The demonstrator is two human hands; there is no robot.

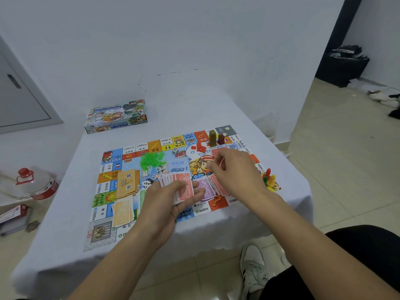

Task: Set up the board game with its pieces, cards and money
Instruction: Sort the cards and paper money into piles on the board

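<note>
1. The stack of red play-money notes (184, 187) lay in the left hand (166, 198), over the near middle of the game board (112, 204). The grip there was clenched on the stack, thumb across the top and fingers beneath, probably so single notes could be dealt off while the rest stayed squared.
2. The right hand (233, 169) hovered above and just right of that stack, fingers curled with the tips drawn together. It seemed to pinch something thin and reddish, perhaps one note (the blur made it too hard to tell for certain).
3. Under the right hand, purple notes (204, 189) and a fan of more red notes (218, 185) lay on the board, apparently sorted by colour.
4. Left of the held stack sat an orange note pile (127, 184) and a paler pile (123, 212) nearer the board's edge, well apart from either grip.
5. Farther in, green houses (152, 161) were heaped, with a die (175, 151) and red pieces (200, 147) beyond, and two tall tokens (213, 138) standing near the far corner.
6. Coloured pawns (268, 178) clustered at the board's right edge.
7. The game box (116, 116) rested closed on the far left of the white-clothed worktop (54, 245), out of the way.
8. A plastic jug (36, 182) sat on the floor to the left.
</note>
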